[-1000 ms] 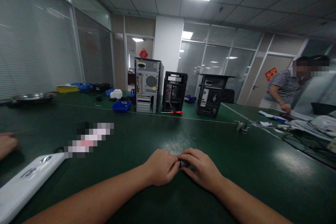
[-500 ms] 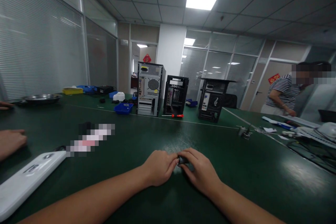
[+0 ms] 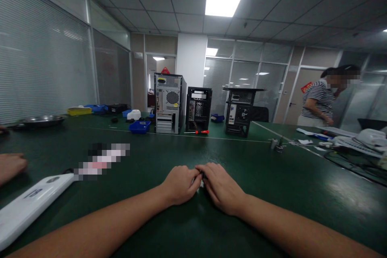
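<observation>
A small dark piece (image 3: 202, 174) is sitting in front of the wearer, just above or on the matte green tabletop (image 3: 281, 193), right between the two hands. The bare left hand (image 3: 181, 185) is pinching one end with thumb and forefinger pressed together, and the bare right hand (image 3: 222, 188) is curling its fingers over the other end. Half a second ago more of that piece was showing; now the right fingers are lying flatter and covering most of it. Both hands are also sitting a touch further forward.

Off to the left, a long white slab marked "18" (image 3: 36, 205) is lying along the table, with another person's hand (image 3: 12, 168) resting past it. Further back, a tall silver-and-black computer tower (image 3: 169, 105), a smaller black open-framed case (image 3: 198, 109) and a black tower with a flat panel on top (image 3: 238, 109) are standing in a row, a red-handled screwdriver (image 3: 202, 132) lying before the middle one.

The slab is running out of view, the thing beyond it is pixelated, and the fingers are blocking the piece, so it's maybe a cylinder, hard to say.
</observation>
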Demonstrator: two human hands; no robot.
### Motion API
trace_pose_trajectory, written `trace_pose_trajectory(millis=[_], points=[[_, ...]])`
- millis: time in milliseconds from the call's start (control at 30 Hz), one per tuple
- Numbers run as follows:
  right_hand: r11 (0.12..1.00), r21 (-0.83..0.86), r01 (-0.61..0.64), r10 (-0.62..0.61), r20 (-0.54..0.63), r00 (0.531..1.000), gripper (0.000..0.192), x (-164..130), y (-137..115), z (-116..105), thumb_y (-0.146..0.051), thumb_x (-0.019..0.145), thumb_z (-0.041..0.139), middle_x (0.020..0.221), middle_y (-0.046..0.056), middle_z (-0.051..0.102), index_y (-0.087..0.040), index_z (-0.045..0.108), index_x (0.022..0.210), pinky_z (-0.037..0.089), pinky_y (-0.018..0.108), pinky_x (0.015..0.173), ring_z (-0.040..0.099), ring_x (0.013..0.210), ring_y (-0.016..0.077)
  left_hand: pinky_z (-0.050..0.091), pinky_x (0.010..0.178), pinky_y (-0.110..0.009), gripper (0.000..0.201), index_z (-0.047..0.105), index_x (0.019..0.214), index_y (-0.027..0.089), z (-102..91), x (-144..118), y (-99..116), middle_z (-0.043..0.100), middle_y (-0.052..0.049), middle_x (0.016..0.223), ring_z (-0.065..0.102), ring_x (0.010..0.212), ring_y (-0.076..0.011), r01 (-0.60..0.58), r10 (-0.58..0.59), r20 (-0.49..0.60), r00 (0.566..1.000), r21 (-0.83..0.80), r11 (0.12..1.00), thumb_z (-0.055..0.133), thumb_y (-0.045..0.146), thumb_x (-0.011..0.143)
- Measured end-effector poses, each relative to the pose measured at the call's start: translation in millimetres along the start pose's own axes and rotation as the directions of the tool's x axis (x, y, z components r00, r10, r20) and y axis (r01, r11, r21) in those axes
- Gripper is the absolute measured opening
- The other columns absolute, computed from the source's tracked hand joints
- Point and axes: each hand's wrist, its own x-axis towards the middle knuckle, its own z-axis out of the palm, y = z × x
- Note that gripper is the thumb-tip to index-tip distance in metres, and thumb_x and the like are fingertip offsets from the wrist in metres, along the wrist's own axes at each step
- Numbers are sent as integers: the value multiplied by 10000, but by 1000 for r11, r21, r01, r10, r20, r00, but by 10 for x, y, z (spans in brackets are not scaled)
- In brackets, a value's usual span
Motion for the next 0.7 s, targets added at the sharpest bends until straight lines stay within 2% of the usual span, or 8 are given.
trace_pose_trajectory(millis=[100, 200, 367, 467, 567, 700], points=[[1000, 11, -18, 18, -21, 1000, 415, -16, 12, -7, -154, 890, 439, 1125, 100, 567, -187, 471, 1303, 422, 418, 949, 502, 1037, 219, 437, 609, -297, 384, 642, 911, 208, -32, -23, 6, 682, -49, 724, 633, 629, -201, -57, 57, -4, 998, 30, 998, 311, 388, 987], [996, 23, -87, 88, -45, 995, 375, -35, 52, 22, -149, 869, 453, 1112, 93, 564, -187, 505, 1239, 415, 414, 951, 500, 1047, 221, 415, 582, -283, 334, 626, 924, 211, -40, -45, 1, 658, -31, 681, 614, 594, -187, -115, 116, -15, 993, 52, 992, 337, 369, 972], [973, 116, -202, 216, -122, 969, 406, -53, 148, 96, -197, 798, 573, 1120, 88, 580, -199, 495, 1196, 427, 391, 909, 530, 1003, 219, 397, 559, -278, 287, 639, 967, 229, 2, -35, -27, 641, -13, 645, 612, 580, -184, -69, 69, -6, 998, 25, 997, 395, 378, 948], [988, 90, -126, 137, -124, 983, 324, -51, 160, 89, -188, 799, 573, 1057, 74, 604, -202, 518, 1119, 407, 369, 865, 530, 963, 208, 402, 562, -277, 318, 658, 1038, 242, 32, -18, -45, 643, -14, 642, 614, 582, -183, -78, 78, 19, 997, -9, 997, 402, 406, 944], [1000, 23, -13, 15, -75, 997, 220, -44, 146, 59, -216, 829, 569, 967, 68, 615, -195, 542, 1046, 369, 357, 816, 521, 903, 202, 420, 585, -281, 385, 683, 1013, 221, 48, -13, -54, 651, -33, 645, 623, 600, -184, -95, 97, 46, 994, -36, 995, 382, 452, 951], [997, -64, 49, -52, -51, 997, 108, -45, 163, 52, -276, 893, 539, 902, 55, 605, -195, 564, 961, 328, 344, 782, 501, 858, 191, 429, 632, -281, 432, 708, 969, 218, 56, -10, -67, 664, -39, 667, 624, 627, -174, -120, 128, 82, 988, -86, 989, 356, 468, 963]])
